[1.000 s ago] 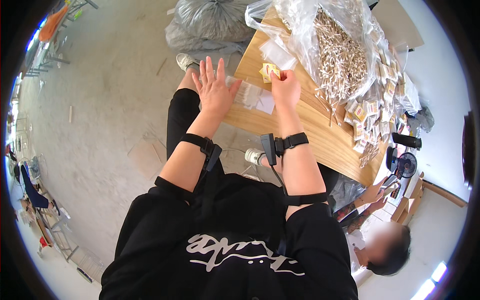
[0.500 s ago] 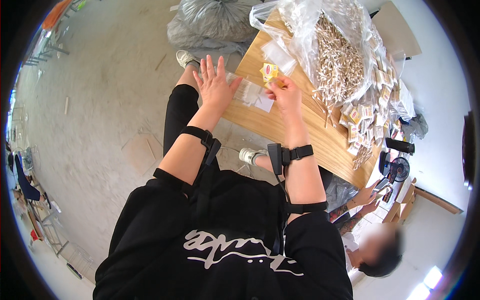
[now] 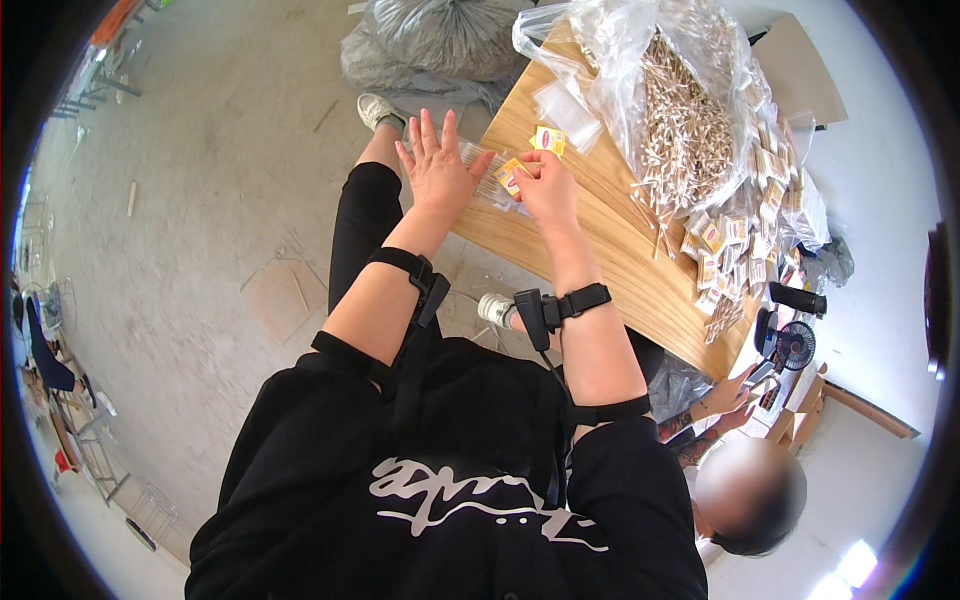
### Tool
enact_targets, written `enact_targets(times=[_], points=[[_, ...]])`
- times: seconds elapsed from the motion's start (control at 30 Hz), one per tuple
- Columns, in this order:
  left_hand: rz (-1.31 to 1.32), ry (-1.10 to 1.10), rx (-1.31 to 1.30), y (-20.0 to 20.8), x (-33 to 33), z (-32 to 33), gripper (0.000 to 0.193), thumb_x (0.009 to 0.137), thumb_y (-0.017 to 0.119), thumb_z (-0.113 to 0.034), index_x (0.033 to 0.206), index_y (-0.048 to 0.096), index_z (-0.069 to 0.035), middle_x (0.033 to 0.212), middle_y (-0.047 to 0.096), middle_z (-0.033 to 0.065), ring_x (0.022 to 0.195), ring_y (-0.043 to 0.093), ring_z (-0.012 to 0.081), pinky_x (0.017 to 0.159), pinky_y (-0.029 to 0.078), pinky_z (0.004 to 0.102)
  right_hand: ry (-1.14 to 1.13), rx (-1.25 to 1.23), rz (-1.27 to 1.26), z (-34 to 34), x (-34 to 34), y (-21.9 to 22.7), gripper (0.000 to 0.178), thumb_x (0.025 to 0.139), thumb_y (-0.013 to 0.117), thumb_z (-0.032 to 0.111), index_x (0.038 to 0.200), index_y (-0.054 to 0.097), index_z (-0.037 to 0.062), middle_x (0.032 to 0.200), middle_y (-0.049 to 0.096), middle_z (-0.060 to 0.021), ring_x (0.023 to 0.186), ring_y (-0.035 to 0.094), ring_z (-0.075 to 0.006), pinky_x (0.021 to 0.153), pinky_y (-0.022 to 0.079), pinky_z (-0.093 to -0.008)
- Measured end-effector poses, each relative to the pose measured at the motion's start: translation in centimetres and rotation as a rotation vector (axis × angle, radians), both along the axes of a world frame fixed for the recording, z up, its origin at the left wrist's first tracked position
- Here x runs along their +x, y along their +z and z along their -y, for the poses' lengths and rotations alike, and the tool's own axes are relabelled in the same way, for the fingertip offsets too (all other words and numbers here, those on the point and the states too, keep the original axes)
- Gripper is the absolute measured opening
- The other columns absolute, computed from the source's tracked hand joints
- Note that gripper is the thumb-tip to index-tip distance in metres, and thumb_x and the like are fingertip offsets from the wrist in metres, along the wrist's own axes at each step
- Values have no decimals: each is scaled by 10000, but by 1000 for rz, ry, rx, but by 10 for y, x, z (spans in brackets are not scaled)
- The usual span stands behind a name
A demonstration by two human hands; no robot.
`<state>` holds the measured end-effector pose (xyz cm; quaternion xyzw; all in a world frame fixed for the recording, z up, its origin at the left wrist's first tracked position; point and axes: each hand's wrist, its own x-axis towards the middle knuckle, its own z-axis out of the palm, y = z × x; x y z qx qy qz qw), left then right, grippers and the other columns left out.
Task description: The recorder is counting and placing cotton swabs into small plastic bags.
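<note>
My left hand (image 3: 437, 172) lies flat with spread fingers at the table's left edge, its thumb by a clear plastic bag (image 3: 484, 186) holding a row of thin white cotton swabs. Pinched between the fingers of my right hand (image 3: 548, 188) is a small yellow card (image 3: 510, 176) with a red mark, held over that bag. More yellow cards (image 3: 550, 139) lie just beyond my right fingers. Past them are flat clear empty bags (image 3: 567, 115). The bag's lower end is partly hidden by my right hand.
On the wooden table (image 3: 610, 245), a large open plastic bag spills loose cotton swabs (image 3: 685, 125). Packed swab bags (image 3: 735, 240) pile up at the right, near a small black fan (image 3: 796, 345). Another person's hands (image 3: 735, 395) hold a phone. A grey sack (image 3: 440, 45) stands on the floor.
My right hand has moved left, bringing the yellow card from beside the card stack to over the swab bag. My left hand stays nearly in place, still spread.
</note>
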<state>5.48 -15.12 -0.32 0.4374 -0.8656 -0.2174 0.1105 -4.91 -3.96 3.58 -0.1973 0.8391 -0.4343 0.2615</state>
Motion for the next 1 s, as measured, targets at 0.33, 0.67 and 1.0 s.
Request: enact_targets(times=[0.33, 0.67, 1.0], points=[[-120, 16, 62, -5, 1, 1, 959, 844, 634, -633, 1545, 259, -97, 1615, 131, 242, 1512, 67, 392, 1182, 33, 604, -2, 11, -11, 4, 2, -8, 80, 849, 679, 64, 893, 646, 6, 723, 690, -97, 592, 678, -186, 552, 515, -325], [-291, 135, 38, -2, 0, 22, 684, 928, 603, -492, 1405, 448, -26, 1370, 483, 249, 1289, 451, 392, 1055, 350, 515, -70, 47, 27, 7, 0, 15, 69, 849, 656, 74, 857, 662, 5, 698, 685, -85, 539, 675, -169, 519, 522, -293], [-362, 133, 131, -10, 0, 31, 463, 916, 650, -449, 1097, 607, -26, 819, 655, 161, 789, 644, 350, 692, 503, 439, -7, 41, 34, 14, 7, 10, 76, 883, 667, 74, 887, 659, -2, 758, 697, -68, 613, 689, -137, 494, 501, -257]])
